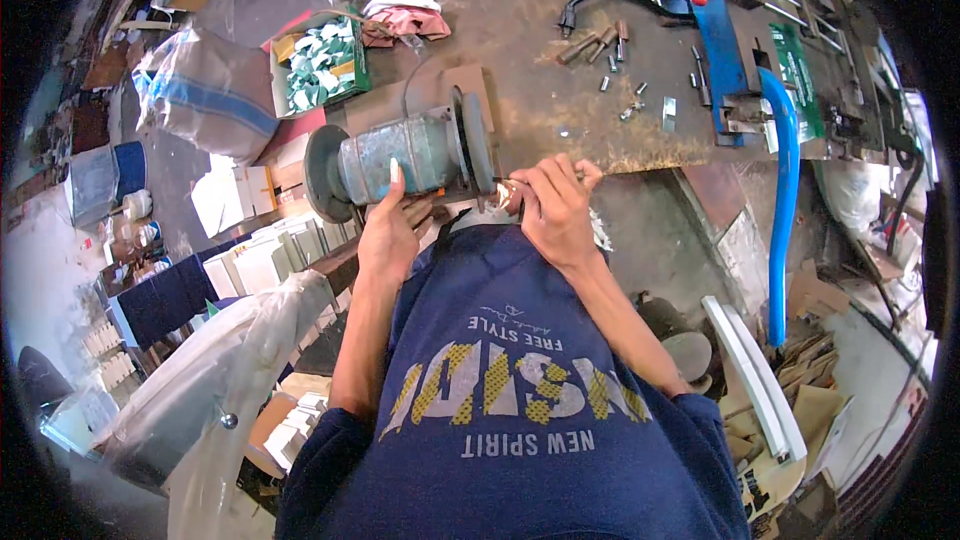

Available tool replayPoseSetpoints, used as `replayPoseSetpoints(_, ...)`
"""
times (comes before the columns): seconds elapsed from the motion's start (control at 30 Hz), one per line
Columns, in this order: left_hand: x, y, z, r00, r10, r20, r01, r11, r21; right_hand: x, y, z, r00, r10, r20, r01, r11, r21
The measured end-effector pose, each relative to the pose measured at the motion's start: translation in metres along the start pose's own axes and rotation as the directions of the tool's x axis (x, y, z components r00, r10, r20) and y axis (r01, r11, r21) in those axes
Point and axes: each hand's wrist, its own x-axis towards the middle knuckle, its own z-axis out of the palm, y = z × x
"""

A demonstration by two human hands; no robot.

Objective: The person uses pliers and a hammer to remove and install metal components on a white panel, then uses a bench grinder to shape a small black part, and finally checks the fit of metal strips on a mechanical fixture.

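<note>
A small metal piece [508, 190] is pressed against the right wheel [479, 143] of the grinder [400, 158], and a bright spot shows just where the two meet. The piece is mostly hidden, so its shape cannot be told. The right hand [553, 205] is closed tightly around it, fingers curled together, probably to keep it firm against the turning wheel. The left hand [388, 225] lies on the front of the grinder body with fingers spread and one finger pointing up along the housing; it clamps nothing, and seems to steady the machine (or the person).

The grinder has a round grey-green body with worn, dull paint, and a dark disc at each end. It stands at the near edge of the surface [560, 90], which is a brown, rusty-looking plate with a rough face.

Behind the grinder, to its right, short metal cylinders [595, 43] and small bits lie scattered. Farther to the right of the grinder is a blue machine [722, 50] with a curved blue pipe [785, 200] that runs down past the surface edge. Behind the grinder to the left sits a green box [320, 62] full of pale shiny pieces, and beside it some white and pink rags [405, 5]. To the left of the grinder a filled sack [205, 90] is leaning, and below it are stacks of white tiles [260, 255].
</note>
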Motion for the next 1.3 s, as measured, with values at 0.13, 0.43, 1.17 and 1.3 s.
replayPoseSetpoints(0.13,0.001,-0.001,-0.001,1.0,-0.002,0.003,0.002,1.0,0.001,0.001,-0.005,0.001,1.0,0.0,-0.02,-0.001,1.0,-0.014)
replayPoseSetpoints(0.43,-0.009,0.002,0.02,0.994,0.059,-0.09,-0.054,0.997,0.051,0.005,-0.013,-0.004,0.999,-0.002,-0.044,0.001,1.0,-0.016)
replayPoseSetpoints(1.17,-0.018,-0.004,0.021,0.975,0.215,-0.049,-0.204,0.963,0.179,-0.01,-0.037,-0.013,0.928,0.328,0.178,-0.361,0.911,0.2)
replayPoseSetpoints(1.3,-0.015,-0.007,0.027,0.947,0.314,-0.071,-0.294,0.932,0.212,-0.007,-0.041,0.004,0.96,0.256,0.11,-0.272,0.948,0.167)
